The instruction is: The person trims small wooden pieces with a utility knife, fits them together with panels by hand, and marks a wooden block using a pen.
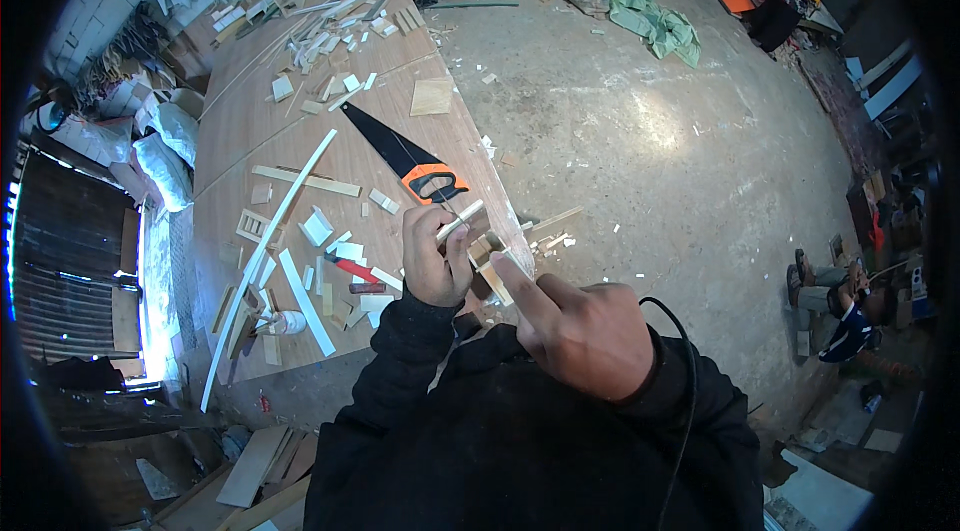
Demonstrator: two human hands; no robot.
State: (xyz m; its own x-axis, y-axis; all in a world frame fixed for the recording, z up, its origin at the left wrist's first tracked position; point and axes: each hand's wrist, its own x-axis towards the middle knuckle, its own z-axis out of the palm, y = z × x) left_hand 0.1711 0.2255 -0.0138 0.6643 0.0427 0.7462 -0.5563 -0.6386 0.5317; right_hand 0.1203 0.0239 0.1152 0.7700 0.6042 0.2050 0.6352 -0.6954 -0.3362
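A wooden table (452, 136) is stretched from the top of the frame down to the centre left, its upper half cluttered with offcuts (330, 26). To its right, a worn concrete floor (590, 131) is marked by scuffs and scattered chips. The upper left is closed off by a block wall (110, 6), and a green cloth (652, 16) is left crumpled at the upper right. Another person (850, 321) is seen at the right edge.

Both dark-sleeved forearms are brought in from the lower centre. The left hand (435, 259) is curled, and a pale wooden slat (462, 219) is pinched between its thumb and fingers, just below the saw's handle. The right hand (590, 331) is held with its index finger extended towards small wood pieces (496, 284) at the frame's centre; its other fingers are folded, and whether anything is gripped by them cannot be told. Whether slat and pieces are joined cannot be told either.

A handsaw (395, 146) with a flat black blade and an orange-and-black handle is laid diagonally on the smooth-grained tabletop. Left of it, a long, thin strip (262, 249) is surrounded by squared blocks and a white bottle (288, 322).
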